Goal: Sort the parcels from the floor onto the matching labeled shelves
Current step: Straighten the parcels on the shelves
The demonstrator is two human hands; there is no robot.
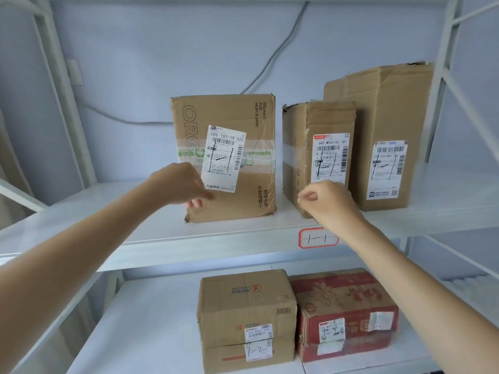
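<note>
Left hand (179, 183) is reaching to the lower left corner of the square parcel (229, 157), fingers curled against its front face, though whether it is truly gripping cannot be told; the parcel is standing upright on the upper shelf (189, 238) marked 1-1 (318, 238). Right hand (328, 202) is hovering loosely curled and holding nothing, just in front of the narrow parcel (318, 147), with the tall parcel (388, 130) standing behind and to its right
</note>
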